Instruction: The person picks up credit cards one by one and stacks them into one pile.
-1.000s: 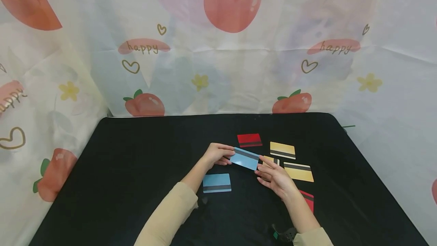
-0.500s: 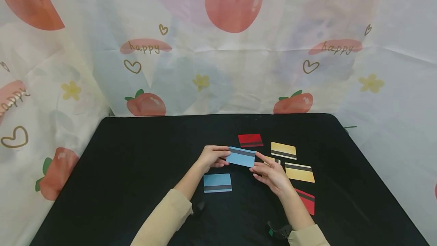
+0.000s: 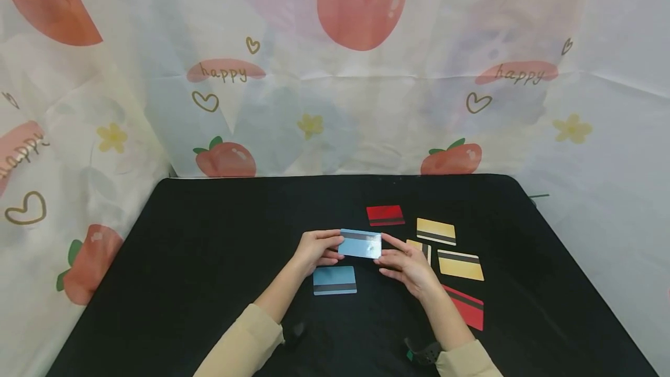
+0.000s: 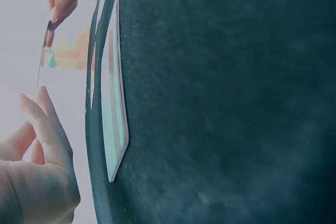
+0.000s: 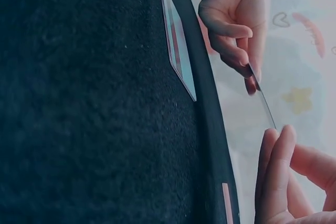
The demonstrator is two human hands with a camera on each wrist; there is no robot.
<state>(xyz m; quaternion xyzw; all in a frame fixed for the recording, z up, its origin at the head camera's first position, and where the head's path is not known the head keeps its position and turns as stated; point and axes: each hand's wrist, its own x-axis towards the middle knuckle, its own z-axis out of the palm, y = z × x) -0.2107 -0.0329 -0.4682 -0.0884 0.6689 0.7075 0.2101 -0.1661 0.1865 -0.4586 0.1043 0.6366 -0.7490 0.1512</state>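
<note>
A blue card (image 3: 360,247) with a dark stripe is held up above the table, stripe toward the top. My left hand (image 3: 316,251) pinches its left end between thumb and fingers. At its right edge, the fingertips of my right hand (image 3: 410,266) grip the corners. The right wrist view shows the held card (image 5: 269,106) nearly edge-on between both hands. Below it a second blue card (image 3: 335,276) lies flat on the black cloth, stripe toward me. That lying card (image 4: 111,114) also appears in the left wrist view.
Yellow cards (image 3: 436,230) lie to the right, one partly hidden by my right hand. A red card (image 3: 385,214) lies farther back. Another red card (image 3: 468,307) lies beside my right forearm. Behind the black table (image 3: 235,220) hangs a printed curtain (image 3: 335,109).
Both hands have moved left with the blue card, bringing it above the lying blue card. Its tilt has lessened, so it is nearly level. More of the near red card shows.
</note>
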